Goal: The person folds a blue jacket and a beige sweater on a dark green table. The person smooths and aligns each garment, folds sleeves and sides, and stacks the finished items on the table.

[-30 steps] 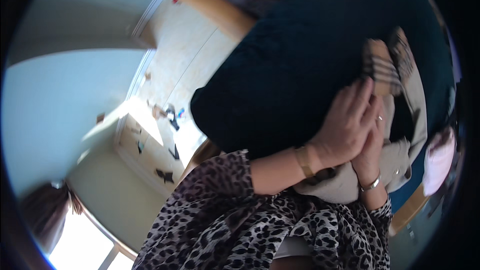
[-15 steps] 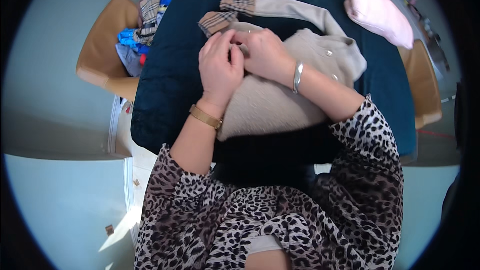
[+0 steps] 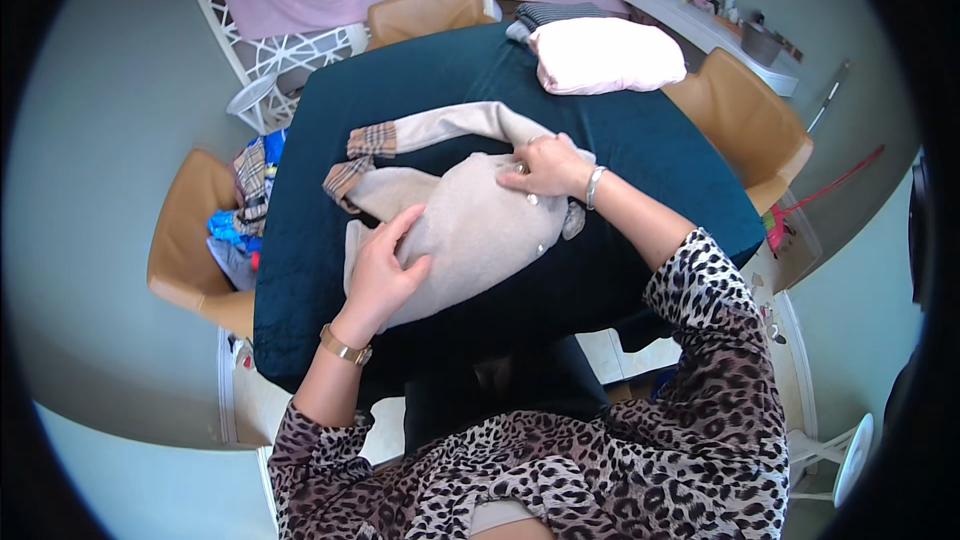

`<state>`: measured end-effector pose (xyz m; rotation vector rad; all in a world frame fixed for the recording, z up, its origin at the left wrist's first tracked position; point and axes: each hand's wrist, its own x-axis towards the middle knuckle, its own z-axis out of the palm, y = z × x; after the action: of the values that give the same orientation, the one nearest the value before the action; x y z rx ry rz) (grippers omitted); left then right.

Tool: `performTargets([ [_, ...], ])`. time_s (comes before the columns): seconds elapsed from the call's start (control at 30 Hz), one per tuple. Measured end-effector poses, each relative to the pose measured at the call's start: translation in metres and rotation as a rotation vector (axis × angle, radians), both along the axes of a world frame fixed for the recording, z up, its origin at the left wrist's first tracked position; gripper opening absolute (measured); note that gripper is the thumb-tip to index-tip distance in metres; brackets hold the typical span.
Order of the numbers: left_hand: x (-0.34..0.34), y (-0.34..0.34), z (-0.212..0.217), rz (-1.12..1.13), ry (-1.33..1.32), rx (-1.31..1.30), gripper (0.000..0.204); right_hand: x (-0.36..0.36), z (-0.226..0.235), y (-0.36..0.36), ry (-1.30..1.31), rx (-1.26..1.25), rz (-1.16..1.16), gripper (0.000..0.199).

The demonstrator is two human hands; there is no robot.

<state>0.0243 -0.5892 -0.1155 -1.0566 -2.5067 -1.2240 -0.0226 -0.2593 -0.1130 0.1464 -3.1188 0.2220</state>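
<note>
A beige jacket with small buttons lies flat in the middle of the bench, which is covered by a dark teal cloth. Its long axis runs on a diagonal, from the hem at the lower left near the person up to the collar end at the upper right. Both sleeves stretch away to the left and end in plaid cuffs, one just above the other near the bench's left edge. The left hand rests open, palm down and fingers spread, on the lower left part of the jacket, pressing the cloth flat; a gold wristwatch sits on that wrist. The right hand lies on the upper right part of the jacket near the buttons, fingers curled loosely onto the fabric, touching it; whether it pinches the cloth cannot be told. A silver bracelet circles the right wrist. At the far side of the bench sits a folded pink garment, well apart from the jacket, with a folded striped dark garment just behind it. A tan chair at the left holds a heap of mixed clothes, some blue and some plaid.
</note>
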Motion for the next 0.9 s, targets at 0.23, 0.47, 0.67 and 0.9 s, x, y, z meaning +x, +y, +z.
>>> performTargets([
  [0.23,0.018,-0.005,0.034,-0.301,-0.335,0.101,0.059,0.018,0.006,0.024,0.153,-0.117,0.146,0.050],
  [0.47,0.056,0.012,0.066,-0.278,0.431,-0.260,0.089,0.143,0.061,-0.053,0.471,-0.323,0.641,0.029],
  [0.67,0.081,0.033,0.038,-0.532,0.306,-0.068,0.072,0.187,0.069,-0.078,0.242,-0.493,0.946,0.043],
  [0.9,0.056,-0.029,0.094,-0.432,0.242,0.116,0.051,0.108,0.057,-0.029,0.067,-0.578,0.784,0.089],
])
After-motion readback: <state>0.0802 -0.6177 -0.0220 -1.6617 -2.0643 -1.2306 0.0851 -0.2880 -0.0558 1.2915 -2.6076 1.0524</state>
